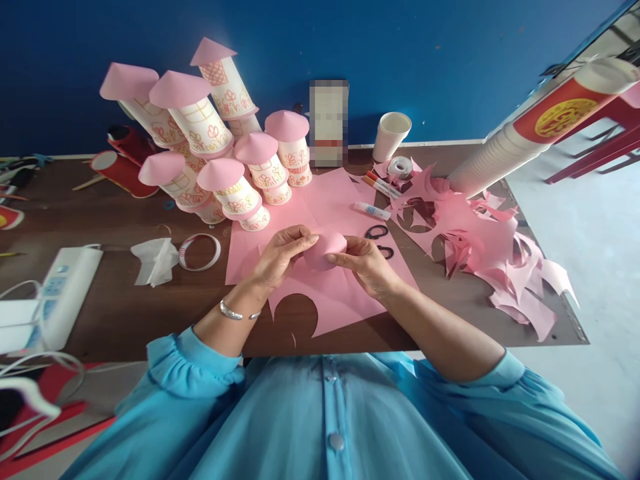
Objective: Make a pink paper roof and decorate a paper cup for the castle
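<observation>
Between my two hands is a small pink paper cone (324, 248), above a cut sheet of pink paper (345, 307). My left hand (286, 252) pinches the cone's left edge between thumb and fingers. On the other side, my right hand (368, 263) grips it with the thumb on the front and the fingers behind. Black-handled scissors (377, 232) lie beside my right hand, their blades out of sight. A glue stick (372, 211) rests just beyond them. At the back left stand several paper-cup towers (257, 160) with pink cone roofs and drawn flowers.
Pink paper scraps (465, 220) pile up on the right, near a long stack of paper cups (530, 133). Markers (383, 184), a roll of tape (400, 167) and a white cup (392, 135) stand or lie behind. A tape ring (200, 252) and power strip (63, 287) are left.
</observation>
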`<state>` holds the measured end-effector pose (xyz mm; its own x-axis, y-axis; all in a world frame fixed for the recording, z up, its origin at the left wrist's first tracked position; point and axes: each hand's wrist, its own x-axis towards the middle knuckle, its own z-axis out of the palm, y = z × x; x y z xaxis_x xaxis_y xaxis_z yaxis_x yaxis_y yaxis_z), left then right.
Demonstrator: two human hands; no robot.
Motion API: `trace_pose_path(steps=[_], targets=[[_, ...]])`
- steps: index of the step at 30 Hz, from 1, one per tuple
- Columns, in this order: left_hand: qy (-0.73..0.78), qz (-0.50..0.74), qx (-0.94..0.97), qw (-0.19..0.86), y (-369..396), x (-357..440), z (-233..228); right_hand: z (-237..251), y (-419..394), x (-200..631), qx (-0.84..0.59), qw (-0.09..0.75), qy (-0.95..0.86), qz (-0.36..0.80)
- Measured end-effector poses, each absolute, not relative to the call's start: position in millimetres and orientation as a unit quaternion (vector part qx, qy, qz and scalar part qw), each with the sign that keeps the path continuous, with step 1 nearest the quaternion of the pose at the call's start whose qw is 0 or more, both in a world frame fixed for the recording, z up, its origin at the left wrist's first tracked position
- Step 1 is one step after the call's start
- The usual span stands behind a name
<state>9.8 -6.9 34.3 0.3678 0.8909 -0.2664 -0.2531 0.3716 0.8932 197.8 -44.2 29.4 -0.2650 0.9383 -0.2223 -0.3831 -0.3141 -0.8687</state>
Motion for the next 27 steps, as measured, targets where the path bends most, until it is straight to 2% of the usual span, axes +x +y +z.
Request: trace_pose_path(steps=[14,21,27], targets=[[0.399,0.395,0.393,0.728,-6.0,9.2,33.3,33.0,-45.9,200.2,-0.376,0.445,-0.378,0.720],[0.404,0.404,0.405,0.714,-5.4,8.8,37.3,35.9,-44.6,201.9,-0.395,0.502,-0.349,0.686],[0.413,0.395,0.407,0.713,-6.3,9.5,36.3,33.2,-43.8,200.9,-0.402,0.484,-0.358,0.690]])
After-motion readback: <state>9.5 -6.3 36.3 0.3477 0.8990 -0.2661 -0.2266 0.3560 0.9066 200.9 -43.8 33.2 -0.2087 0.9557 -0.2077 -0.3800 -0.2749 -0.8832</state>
